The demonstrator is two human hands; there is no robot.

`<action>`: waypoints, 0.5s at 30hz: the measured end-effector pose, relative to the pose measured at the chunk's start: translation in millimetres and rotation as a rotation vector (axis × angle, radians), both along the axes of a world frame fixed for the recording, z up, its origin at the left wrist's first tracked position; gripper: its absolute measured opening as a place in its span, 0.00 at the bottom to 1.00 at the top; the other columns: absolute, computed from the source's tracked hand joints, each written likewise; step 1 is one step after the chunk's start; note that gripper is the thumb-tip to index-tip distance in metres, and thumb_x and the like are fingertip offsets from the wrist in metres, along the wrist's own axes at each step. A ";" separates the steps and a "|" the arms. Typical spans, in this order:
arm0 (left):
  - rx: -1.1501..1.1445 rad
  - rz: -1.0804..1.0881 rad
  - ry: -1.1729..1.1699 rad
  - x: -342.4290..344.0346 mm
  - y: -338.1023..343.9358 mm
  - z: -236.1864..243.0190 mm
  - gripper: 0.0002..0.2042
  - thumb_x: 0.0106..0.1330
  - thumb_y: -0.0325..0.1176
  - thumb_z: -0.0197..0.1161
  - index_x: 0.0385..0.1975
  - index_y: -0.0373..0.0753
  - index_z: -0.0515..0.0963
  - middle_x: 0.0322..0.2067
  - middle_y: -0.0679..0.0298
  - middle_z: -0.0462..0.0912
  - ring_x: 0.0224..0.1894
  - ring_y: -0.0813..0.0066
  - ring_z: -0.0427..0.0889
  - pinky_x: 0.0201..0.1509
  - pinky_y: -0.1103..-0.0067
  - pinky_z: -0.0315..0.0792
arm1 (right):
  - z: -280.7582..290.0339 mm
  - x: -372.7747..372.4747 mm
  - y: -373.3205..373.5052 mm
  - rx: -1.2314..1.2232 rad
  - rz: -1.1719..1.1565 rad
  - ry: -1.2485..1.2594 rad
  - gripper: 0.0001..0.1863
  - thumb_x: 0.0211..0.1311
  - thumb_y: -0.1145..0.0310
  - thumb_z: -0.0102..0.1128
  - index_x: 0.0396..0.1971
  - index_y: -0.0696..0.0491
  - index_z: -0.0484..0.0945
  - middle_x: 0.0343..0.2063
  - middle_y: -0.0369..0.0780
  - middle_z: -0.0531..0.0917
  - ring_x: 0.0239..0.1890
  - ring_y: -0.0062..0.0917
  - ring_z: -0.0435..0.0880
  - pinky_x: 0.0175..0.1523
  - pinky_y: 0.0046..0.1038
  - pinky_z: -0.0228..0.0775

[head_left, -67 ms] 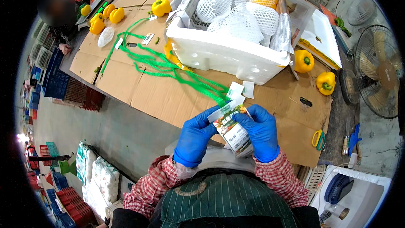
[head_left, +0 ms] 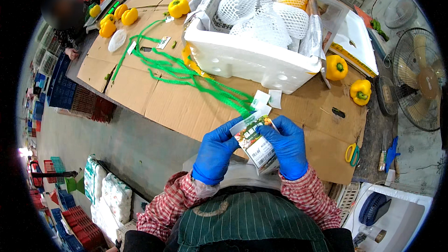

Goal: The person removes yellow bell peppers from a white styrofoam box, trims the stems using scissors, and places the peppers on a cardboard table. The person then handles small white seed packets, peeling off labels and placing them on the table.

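Observation:
Both my hands wear blue gloves and meet at the near edge of the cardboard-covered table. A printed label sheet [head_left: 261,151] with a barcode and vegetable pictures is between them, tilted. My left hand [head_left: 213,154] pinches its upper left edge. My right hand [head_left: 288,147] grips its right side, thumb across the front. Just beyond my hands lie green fuzzy ties [head_left: 219,94] in a loose bundle, with small white tags [head_left: 260,99] at their near end. Whether the sheet touches the nearest tag I cannot tell.
A white foam box [head_left: 247,63] holds net-wrapped produce. Yellow bell peppers [head_left: 336,68] lie right of it, others [head_left: 129,17] at the far left. Scissors [head_left: 353,154], a knife [head_left: 383,156] and a fan [head_left: 422,79] are at the right. A person [head_left: 70,46] stands far left.
The label sheet has tilted slightly and shifted a little to the left, along with my right hand. My left hand stays in place, and the things on the table have not moved.

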State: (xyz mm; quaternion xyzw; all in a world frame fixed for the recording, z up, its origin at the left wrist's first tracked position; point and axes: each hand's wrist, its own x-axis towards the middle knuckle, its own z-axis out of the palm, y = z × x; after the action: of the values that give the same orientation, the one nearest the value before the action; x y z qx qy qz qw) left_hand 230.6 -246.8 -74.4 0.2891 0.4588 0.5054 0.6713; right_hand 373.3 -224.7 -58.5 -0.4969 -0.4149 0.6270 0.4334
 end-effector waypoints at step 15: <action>-0.023 -0.018 -0.078 -2.3 -5.2 -0.5 0.18 0.53 0.18 0.51 0.46 0.32 0.65 0.41 0.60 0.72 0.43 0.77 0.70 0.48 0.82 0.64 | -0.9 -8.5 -0.7 -0.007 -0.014 -0.012 0.07 0.47 0.71 0.58 0.18 0.58 0.72 0.19 0.38 0.78 0.20 0.12 0.73 0.23 0.14 0.63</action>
State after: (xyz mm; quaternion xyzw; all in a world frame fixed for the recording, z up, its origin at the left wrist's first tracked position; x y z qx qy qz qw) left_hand 228.3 -252.1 -74.9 0.2657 0.4351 0.5049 0.6965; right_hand 364.7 -225.4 -59.4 -0.5053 -0.4118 0.6224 0.4332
